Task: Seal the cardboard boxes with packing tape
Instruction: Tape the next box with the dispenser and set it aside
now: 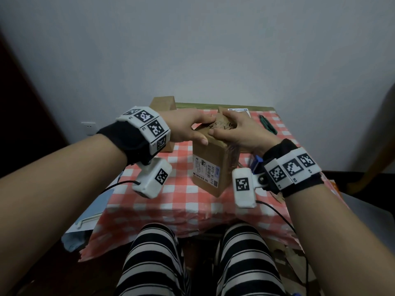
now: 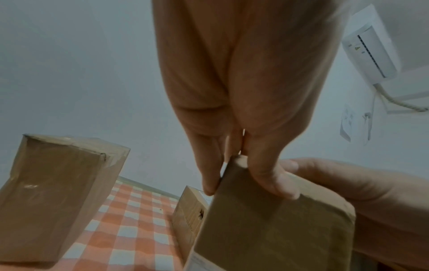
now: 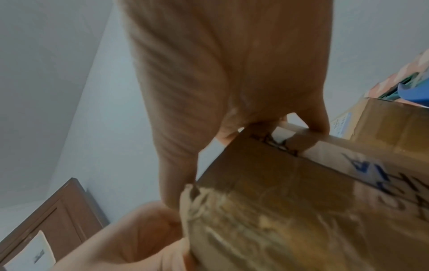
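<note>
Middle box: a tall cardboard box (image 1: 210,167) stands upright on the checked tablecloth (image 1: 181,199), near the table's centre, a white shipping label (image 1: 206,171) on the side facing the person.
Left hand: the left hand (image 1: 188,127) grips the box's top left corner, thumb down the near face, fingers (image 2: 209,176) curled over the far edge.
Right hand: the right hand (image 1: 237,131) clamps the top from the right, thumb on the near edge, fingers bent over the dark handwriting on top.
Contact: the two thumbs almost meet at the top's near edge.
Tape on box: the right wrist view shows glossy, wrinkled tape (image 3: 267,220) over the upper corner; its full run cannot be told.
Other boxes: a second box (image 2: 58,192), wrapped in shiny tape, stands to the left; a third box (image 1: 237,111) sits behind the hands, by the wall.
Tool: a green-handled item (image 1: 267,123) lies far right on the cloth; type unclear.
Lap: striped trousers (image 1: 154,263) below the table edge.
</note>
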